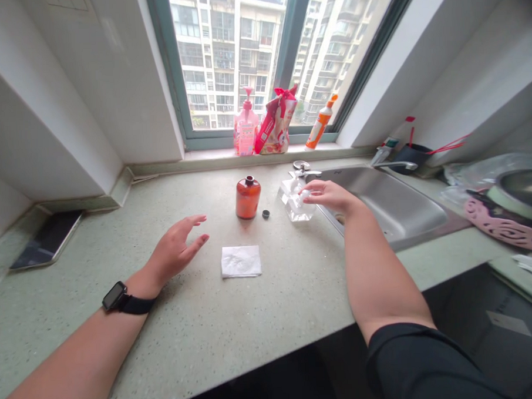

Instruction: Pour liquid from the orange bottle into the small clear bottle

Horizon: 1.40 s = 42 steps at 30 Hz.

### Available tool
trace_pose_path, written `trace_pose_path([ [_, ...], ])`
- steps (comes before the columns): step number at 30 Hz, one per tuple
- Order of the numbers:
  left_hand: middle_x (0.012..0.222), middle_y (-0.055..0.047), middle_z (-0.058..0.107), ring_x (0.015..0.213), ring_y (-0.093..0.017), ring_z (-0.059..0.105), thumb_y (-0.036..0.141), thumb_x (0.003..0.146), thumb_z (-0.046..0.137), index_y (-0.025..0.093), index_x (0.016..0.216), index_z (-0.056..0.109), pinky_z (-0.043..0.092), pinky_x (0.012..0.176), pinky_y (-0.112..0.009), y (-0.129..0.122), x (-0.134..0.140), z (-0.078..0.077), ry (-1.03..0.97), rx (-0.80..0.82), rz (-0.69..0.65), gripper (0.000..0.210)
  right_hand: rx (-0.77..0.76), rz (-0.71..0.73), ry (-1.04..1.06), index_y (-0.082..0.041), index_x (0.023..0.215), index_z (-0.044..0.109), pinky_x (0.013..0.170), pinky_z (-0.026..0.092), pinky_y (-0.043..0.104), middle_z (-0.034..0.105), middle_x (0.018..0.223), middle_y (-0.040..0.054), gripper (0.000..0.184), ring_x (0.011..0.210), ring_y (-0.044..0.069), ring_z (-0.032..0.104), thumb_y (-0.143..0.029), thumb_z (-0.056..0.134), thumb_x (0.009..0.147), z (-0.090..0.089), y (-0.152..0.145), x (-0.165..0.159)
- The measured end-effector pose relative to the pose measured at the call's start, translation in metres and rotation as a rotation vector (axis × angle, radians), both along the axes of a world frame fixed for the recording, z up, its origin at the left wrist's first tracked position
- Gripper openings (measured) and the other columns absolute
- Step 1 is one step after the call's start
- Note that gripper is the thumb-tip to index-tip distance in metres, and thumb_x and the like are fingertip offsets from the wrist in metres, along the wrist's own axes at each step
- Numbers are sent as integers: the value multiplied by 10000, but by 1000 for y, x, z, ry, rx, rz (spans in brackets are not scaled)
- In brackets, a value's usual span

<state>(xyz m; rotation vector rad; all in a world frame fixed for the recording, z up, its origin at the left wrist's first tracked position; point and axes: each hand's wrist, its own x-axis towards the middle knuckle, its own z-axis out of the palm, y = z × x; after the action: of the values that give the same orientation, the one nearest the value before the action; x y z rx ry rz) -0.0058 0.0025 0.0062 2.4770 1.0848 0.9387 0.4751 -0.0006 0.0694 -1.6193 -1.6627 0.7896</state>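
A brown-orange bottle (248,200) stands uncapped on the counter, with a small black cap (265,214) lying just right of it. In front of it is a folded white tissue (241,262). My left hand (175,247), wearing a black watch, hovers left of the tissue with fingers apart, holding nothing. My right hand (330,196) reaches to clear, square-sided containers (299,211) by the sink's left edge. Its thumb and fingers close around a whitish top there. A pump-like spout rises behind; whether these are one or two containers, I cannot tell.
A steel sink (381,203) with a faucet (394,164) lies to the right. A pink pump bottle (246,130), a red-and-white bag (278,122) and an orange bottle (320,125) line the windowsill. At far left rests a dark flat device (47,239).
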Motion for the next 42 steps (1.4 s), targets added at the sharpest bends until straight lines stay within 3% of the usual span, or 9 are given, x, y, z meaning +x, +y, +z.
trace_pose_path([
  [9, 1367, -123, 734, 1214, -286, 734, 538, 1083, 498, 204, 1410, 610, 563, 1131, -501, -2, 2, 2, -1, -6, 9, 481, 13, -63, -58, -250, 1056, 840, 1148, 499, 619, 764, 1273, 127, 565, 1256, 383, 681, -601, 935, 624, -4, 0, 14],
  [11, 1371, -124, 733, 1215, -288, 734, 537, 1079, 503, 206, 1411, 609, 562, 1133, -509, -2, 2, 2, 0, -9, 10, 480, 126, -92, -66, -264, 1124, 819, 1156, 500, 620, 757, 1317, 115, 519, 1284, 369, 678, -565, 896, 709, 0, 0, 10],
  [16, 1369, -125, 733, 1218, -288, 730, 520, 1077, 516, 204, 1410, 607, 560, 1136, -516, -2, 2, 2, -3, -6, 9, 468, 683, -259, -5, -277, 1130, 748, 1098, 575, 514, 779, 1173, 72, 286, 1158, 267, 739, -468, 687, 927, 6, 5, -23],
  [20, 1368, -127, 734, 1222, -287, 727, 500, 1073, 531, 205, 1411, 606, 558, 1139, -518, -2, 2, 1, -7, -5, 10, 455, 819, -246, 6, -300, 1258, 667, 1028, 621, 469, 760, 1124, 61, 352, 1098, 251, 749, -470, 679, 950, -6, 10, -73],
  [22, 1368, -129, 734, 1228, -287, 724, 491, 1071, 538, 203, 1414, 604, 552, 1146, -520, -3, 2, 1, -7, -7, 7, 453, 801, -241, 26, -312, 1384, 584, 1033, 621, 493, 745, 1198, 75, 507, 1148, 269, 733, -536, 693, 942, -19, 13, -99],
  [26, 1362, -129, 734, 1229, -285, 722, 471, 1065, 555, 209, 1418, 600, 552, 1141, -524, -4, 3, 3, -11, -17, 5, 442, 595, -180, -23, -283, 1585, 408, 1126, 549, 598, 670, 1427, 167, 956, 1347, 359, 646, -710, 786, 817, -49, 19, -135],
  [29, 1355, -133, 733, 1219, -284, 726, 449, 1062, 572, 207, 1412, 602, 558, 1131, -528, -4, 5, 3, -17, -22, -9, 426, 456, -158, -74, -239, 1658, 320, 1157, 503, 642, 638, 1483, 216, 1121, 1401, 408, 599, -701, 829, 773, -62, 23, -152],
  [36, 1354, -126, 733, 1221, -279, 729, 409, 1058, 604, 224, 1425, 589, 567, 1125, -525, -4, 7, 0, -35, -7, -22, 412, 472, -168, -123, -228, 1688, 305, 1163, 502, 591, 667, 1452, 201, 1016, 1311, 379, 659, -470, 813, 842, -62, 30, -172],
  [42, 1405, -137, 708, 1247, -286, 725, 462, 1034, 673, 238, 1507, 520, 567, 1128, -519, -3, 6, -3, -71, 17, -13, 545, 515, 41, -31, -253, 1700, 290, 1165, 521, 550, 683, 1447, 174, 1024, 1355, 361, 646, -465, 803, 839, -58, 6, -185],
])
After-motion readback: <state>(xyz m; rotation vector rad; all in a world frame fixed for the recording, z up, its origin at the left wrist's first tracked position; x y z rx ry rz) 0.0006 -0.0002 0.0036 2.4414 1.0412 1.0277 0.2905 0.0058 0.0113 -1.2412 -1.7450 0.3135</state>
